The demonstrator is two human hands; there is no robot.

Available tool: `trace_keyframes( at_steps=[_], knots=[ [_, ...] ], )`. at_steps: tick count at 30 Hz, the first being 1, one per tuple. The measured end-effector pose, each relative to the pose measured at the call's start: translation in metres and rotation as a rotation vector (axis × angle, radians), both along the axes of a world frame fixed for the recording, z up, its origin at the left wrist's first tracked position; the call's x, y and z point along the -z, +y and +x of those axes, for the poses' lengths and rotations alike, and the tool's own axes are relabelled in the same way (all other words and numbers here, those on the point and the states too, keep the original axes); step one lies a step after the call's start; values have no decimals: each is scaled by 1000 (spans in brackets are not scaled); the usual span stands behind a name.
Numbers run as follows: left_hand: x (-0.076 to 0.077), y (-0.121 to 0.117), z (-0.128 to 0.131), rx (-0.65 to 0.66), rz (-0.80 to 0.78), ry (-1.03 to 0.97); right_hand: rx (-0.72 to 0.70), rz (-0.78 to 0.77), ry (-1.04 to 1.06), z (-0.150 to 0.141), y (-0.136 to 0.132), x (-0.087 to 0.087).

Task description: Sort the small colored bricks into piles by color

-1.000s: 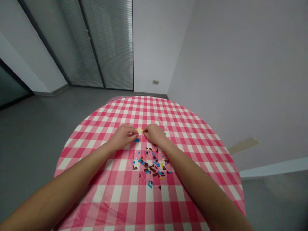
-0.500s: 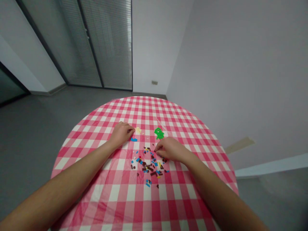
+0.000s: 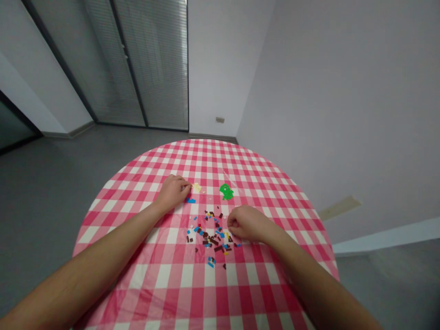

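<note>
Nearest you, mixed small bricks (image 3: 215,239) lie scattered on the checked tablecloth (image 3: 175,275). Your right hand (image 3: 246,223) curls at their edge, your left hand (image 3: 173,191) beside cream pieces (image 3: 196,187) (either grip: can't tell). Beyond the round table, grey floor (image 3: 117,142) meets blinds (image 3: 161,68) and pale walls (image 3: 227,59).

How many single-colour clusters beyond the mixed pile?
3: cream cluster beside the left hand, blue cluster just nearer the camera, green cluster right of both. More may be hidden under that hand or the right hand.
</note>
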State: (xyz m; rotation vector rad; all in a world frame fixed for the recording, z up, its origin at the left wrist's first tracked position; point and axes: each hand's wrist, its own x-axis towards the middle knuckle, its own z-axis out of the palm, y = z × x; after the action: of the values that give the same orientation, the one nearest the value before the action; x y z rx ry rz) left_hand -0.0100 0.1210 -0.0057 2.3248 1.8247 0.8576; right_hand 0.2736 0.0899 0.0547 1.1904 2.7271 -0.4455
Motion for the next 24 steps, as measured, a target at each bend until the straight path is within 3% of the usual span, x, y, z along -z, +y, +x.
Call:
trace_keyframes(
  at_steps=[5,11,18,24],
  knots=[
    [-8,-7,-2,18,-6,-49,-38,55,-80,-12,0,-3],
    [-20,-21,-3,167,-215,-147,69,133,117,-42,32,-4],
    [-23,-23,-9,187,-321,-158,162,175,125,-88,69,10],
    [-24,-23,-9,202,-347,-153,148,153,145,-96,78,18]
  ],
)
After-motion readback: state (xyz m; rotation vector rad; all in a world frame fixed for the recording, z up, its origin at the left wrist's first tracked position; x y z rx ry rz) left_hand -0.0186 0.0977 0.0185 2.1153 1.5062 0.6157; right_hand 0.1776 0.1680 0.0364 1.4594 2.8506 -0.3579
